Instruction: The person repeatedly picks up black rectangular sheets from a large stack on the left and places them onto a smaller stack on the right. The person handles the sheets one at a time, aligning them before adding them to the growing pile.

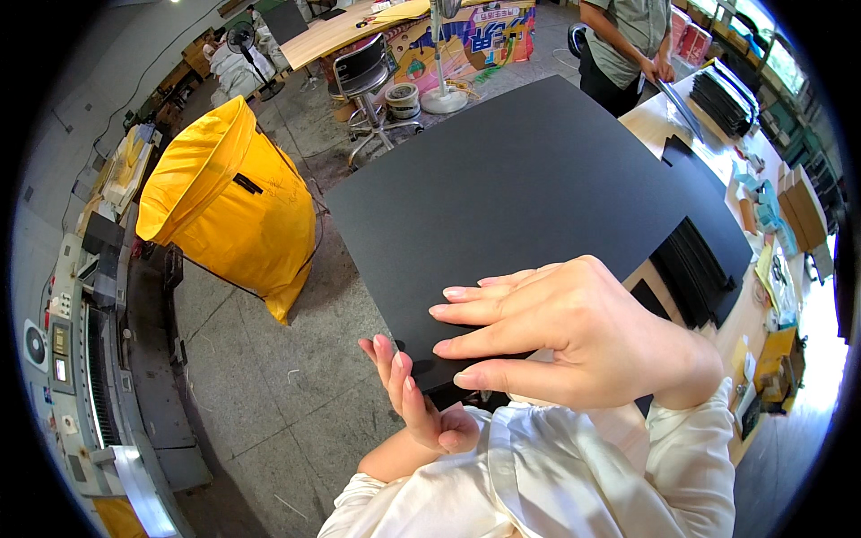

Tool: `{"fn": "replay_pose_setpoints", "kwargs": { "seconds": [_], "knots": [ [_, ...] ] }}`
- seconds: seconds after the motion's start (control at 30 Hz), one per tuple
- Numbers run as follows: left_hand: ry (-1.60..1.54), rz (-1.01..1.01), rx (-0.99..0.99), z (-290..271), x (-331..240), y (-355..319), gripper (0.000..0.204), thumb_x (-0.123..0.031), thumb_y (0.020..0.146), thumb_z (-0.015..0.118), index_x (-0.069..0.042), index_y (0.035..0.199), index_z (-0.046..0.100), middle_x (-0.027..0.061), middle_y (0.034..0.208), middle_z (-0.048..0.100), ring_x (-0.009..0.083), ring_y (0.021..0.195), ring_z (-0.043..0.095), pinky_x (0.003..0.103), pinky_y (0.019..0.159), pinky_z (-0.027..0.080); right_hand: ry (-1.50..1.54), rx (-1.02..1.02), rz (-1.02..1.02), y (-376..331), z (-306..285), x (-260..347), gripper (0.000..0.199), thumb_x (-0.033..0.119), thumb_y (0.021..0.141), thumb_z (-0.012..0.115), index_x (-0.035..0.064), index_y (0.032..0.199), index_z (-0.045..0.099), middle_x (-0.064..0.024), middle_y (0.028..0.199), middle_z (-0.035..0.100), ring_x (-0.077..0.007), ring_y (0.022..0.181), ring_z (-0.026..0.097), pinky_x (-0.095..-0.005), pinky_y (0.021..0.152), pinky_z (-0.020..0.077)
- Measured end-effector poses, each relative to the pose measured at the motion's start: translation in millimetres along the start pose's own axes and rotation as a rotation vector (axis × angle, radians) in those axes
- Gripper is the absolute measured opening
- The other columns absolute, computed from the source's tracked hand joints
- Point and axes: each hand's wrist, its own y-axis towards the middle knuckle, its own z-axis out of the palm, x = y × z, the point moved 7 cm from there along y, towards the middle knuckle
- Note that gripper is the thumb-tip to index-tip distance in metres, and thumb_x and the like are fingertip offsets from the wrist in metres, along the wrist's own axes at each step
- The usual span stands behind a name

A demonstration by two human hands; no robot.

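A large black sheet, flat and stiff-looking like a board, stretches out in front of me at a slant. Over its near part is my right hand, palm down, fingers long and slightly apart. Whether the fingertips press on the surface I cannot tell. At the sheet's near left corner my left hand is raised with its fingers stretched upward beside the edge and the palm turned toward it. Nothing shows in either hand. The right hand partly hides the sheet's near edge.
A yellow cloth bag on a frame stands left. A stack of black pieces lies on the wooden table at right. Another person works at the far right. Beyond the sheet are a swivel chair and a control machine stands far left.
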Motion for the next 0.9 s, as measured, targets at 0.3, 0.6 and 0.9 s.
{"fn": "replay_pose_setpoints", "kwargs": {
  "seconds": [0.3,0.6,0.9],
  "knots": [
    [-0.011,-0.006,-0.003,-1.2,1.1,-1.3,0.064,-0.041,0.099,0.012,0.001,0.145,0.028,0.0238,0.145,0.037,0.0479,0.135,0.036,0.068,0.110,0.021,-0.005,0.004,0.009,0.7,1.3,0.2,0.026,0.025,0.086,0.066,0.0020,0.095,0.074,-0.0184,0.105,0.069,-0.0295,0.105,0.066,-0.0361,0.089,0.0536],
    [-0.135,-0.145,0.155,-17.3,2.8,49.2,0.024,-0.014,0.092,0.049,0.000,0.111,0.052,0.0118,0.097,0.057,0.0263,0.093,0.055,0.057,0.108,0.030,-0.121,0.020,-0.004,-3.0,2.3,-2.5,0.027,0.033,0.087,0.063,0.0082,0.090,0.074,-0.0132,0.093,0.072,-0.0308,0.090,0.069,-0.0401,0.073,0.0549],
    [-0.110,-0.104,0.140,-17.6,-17.2,85.0,0.009,-0.003,0.088,0.059,0.000,0.097,0.059,0.0134,0.099,0.056,0.0282,0.091,0.056,0.040,0.089,0.045,-1.025,-0.295,-0.317,-31.0,-34.2,4.6,0.034,0.017,0.083,0.055,0.0190,0.115,0.067,-0.0105,0.109,0.069,-0.0246,0.104,0.066,-0.0378,0.093,0.0525]
  ]
}}
